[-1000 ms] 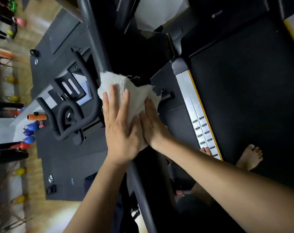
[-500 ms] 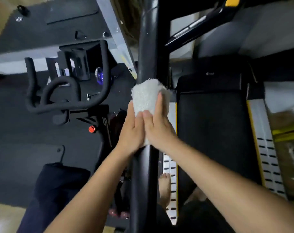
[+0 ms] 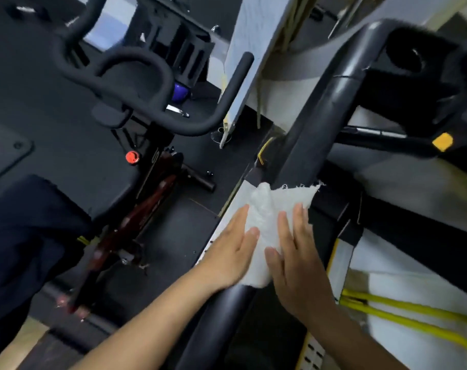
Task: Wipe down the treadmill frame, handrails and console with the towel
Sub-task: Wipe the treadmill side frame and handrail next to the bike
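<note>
A white towel (image 3: 273,217) is draped over the thick black handrail (image 3: 315,124) of the treadmill, which runs from bottom centre up to the upper right. My left hand (image 3: 229,252) presses the towel's left side with straight fingers. My right hand (image 3: 296,263) lies flat on its right side, fingers spread and straight. Both hands sandwich the rail through the cloth. The rail bends near the black console (image 3: 413,62) at the top right. The treadmill's silver side rail (image 3: 312,351) shows below.
An exercise bike with black handlebars (image 3: 136,73) and a red knob (image 3: 132,157) stands close on the left. Its dark saddle (image 3: 21,236) is at the lower left. Yellow cords (image 3: 413,319) lie at the lower right. A grey pillar edge (image 3: 243,76) rises between bike and treadmill.
Both hands have slid the towel along the handrail toward the console end. The view has swung, so the rail now runs diagonally to the upper right.
</note>
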